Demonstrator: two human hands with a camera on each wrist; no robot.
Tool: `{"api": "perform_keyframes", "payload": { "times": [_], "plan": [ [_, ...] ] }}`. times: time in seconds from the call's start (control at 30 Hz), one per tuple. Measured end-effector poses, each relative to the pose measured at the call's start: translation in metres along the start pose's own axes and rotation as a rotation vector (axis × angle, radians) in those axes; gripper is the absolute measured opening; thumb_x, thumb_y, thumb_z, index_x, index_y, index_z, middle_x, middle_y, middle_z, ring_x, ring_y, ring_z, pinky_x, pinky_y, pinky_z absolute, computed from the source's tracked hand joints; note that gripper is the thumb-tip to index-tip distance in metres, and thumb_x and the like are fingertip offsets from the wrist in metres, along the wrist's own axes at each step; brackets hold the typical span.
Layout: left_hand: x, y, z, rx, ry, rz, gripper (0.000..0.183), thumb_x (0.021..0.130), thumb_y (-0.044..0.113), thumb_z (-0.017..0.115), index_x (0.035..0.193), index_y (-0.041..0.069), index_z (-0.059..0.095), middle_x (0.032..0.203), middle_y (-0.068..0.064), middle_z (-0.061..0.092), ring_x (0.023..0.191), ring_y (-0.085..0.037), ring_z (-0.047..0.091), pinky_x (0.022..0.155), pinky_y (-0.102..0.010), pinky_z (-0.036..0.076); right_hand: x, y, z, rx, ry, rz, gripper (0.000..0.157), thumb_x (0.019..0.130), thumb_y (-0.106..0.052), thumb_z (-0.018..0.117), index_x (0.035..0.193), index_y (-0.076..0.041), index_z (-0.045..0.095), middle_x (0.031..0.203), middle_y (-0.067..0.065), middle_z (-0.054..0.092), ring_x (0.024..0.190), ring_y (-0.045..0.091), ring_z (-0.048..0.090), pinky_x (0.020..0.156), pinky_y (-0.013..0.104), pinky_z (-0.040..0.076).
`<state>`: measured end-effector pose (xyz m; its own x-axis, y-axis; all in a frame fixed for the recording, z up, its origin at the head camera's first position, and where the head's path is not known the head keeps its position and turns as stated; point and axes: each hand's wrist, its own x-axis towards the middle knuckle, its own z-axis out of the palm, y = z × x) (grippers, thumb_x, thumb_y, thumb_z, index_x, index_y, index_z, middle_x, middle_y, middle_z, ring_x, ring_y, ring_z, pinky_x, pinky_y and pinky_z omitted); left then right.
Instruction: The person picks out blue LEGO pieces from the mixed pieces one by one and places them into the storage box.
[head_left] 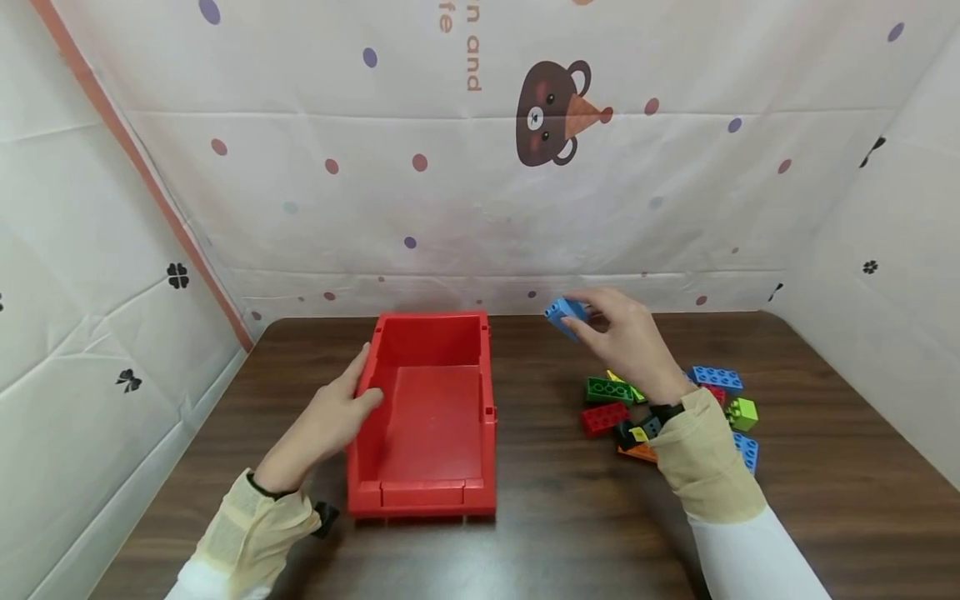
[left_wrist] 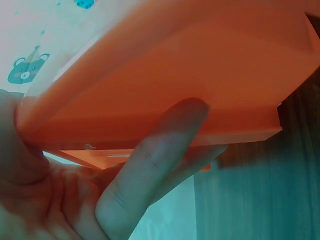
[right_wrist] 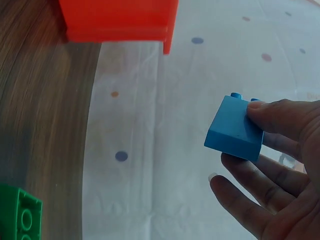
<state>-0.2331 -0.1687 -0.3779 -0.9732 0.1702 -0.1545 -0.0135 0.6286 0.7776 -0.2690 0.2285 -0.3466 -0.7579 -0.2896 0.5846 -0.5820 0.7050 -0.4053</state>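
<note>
Hold the blue brick steady between the pinched thumb and fingers of the right hand, bracing the red bin with the left hand clamped on its left side.

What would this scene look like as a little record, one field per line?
Left grip: holds the left wall of the red bin
Right grip: pinches a blue brick, raised off the table
Right of bin: green brick, red brick and lime brick, among others
Table surface: dark wood grain
Backdrop: white fabric with dots and a bear print
</note>
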Motion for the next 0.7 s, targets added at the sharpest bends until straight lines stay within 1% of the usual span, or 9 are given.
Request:
{"api": "perform_keyframes", "payload": {
  "times": [0.1,0.2,0.3,0.43,0.53,0.7],
  "plan": [
    [0.000,0.001,0.001,-0.005,0.002,0.002,0.082,0.104,0.022,0.054,0.172,0.016,0.009,0.129,-0.025,0.062,0.083,-0.026,0.070,0.070,-0.043,0.064,0.001,-0.007,0.001,0.003,0.004,-0.023,0.040,0.095,-0.008,0.080,0.134,-0.002,0.070,0.123,0.017,0.069,0.097,0.029,0.070,0.083,0.048,0.063],
    [0.000,0.002,0.002,-0.011,0.001,0.006,0.082,0.104,0.022,0.054,0.172,0.016,0.009,0.126,-0.024,0.063,0.082,-0.025,0.069,0.069,-0.043,0.064,0.002,-0.015,0.003,0.007,-0.003,-0.034,0.040,0.095,-0.008,0.079,0.134,-0.002,0.070,0.125,0.017,0.068,0.099,0.029,0.069,0.085,0.049,0.063],
    [0.000,0.002,0.003,-0.014,0.000,0.007,0.082,0.104,0.023,0.054,0.173,0.017,0.009,0.127,-0.025,0.063,0.082,-0.025,0.070,0.069,-0.043,0.064,0.002,-0.024,0.007,0.017,-0.010,-0.044,0.043,0.094,-0.009,0.081,0.135,-0.004,0.070,0.129,0.016,0.067,0.103,0.029,0.068,0.087,0.049,0.062],
    [0.000,0.002,0.003,-0.016,0.001,-0.005,0.082,0.104,0.023,0.054,0.173,0.017,0.009,0.129,-0.025,0.062,0.083,-0.025,0.070,0.069,-0.043,0.064,0.003,-0.036,0.011,0.041,-0.018,-0.081,0.048,0.092,-0.007,0.083,0.138,-0.006,0.069,0.133,0.016,0.066,0.109,0.031,0.068,0.088,0.049,0.062],
    [-0.001,0.001,0.004,-0.018,0.001,-0.016,0.082,0.104,0.023,0.054,0.173,0.018,0.009,0.129,-0.025,0.062,0.083,-0.026,0.070,0.070,-0.042,0.064,0.003,-0.042,0.014,0.049,-0.017,-0.107,0.050,0.090,-0.005,0.084,0.138,-0.004,0.069,0.134,0.018,0.066,0.111,0.033,0.068,0.087,0.050,0.062],
    [0.000,0.002,0.004,-0.023,0.005,-0.003,0.081,0.104,0.023,0.053,0.173,0.019,0.010,0.130,-0.024,0.063,0.083,-0.026,0.071,0.070,-0.042,0.064,0.007,-0.051,0.017,0.042,-0.002,-0.136,0.049,0.090,-0.007,0.084,0.137,-0.001,0.069,0.136,0.018,0.065,0.114,0.033,0.067,0.089,0.052,0.061]
  ]
}}
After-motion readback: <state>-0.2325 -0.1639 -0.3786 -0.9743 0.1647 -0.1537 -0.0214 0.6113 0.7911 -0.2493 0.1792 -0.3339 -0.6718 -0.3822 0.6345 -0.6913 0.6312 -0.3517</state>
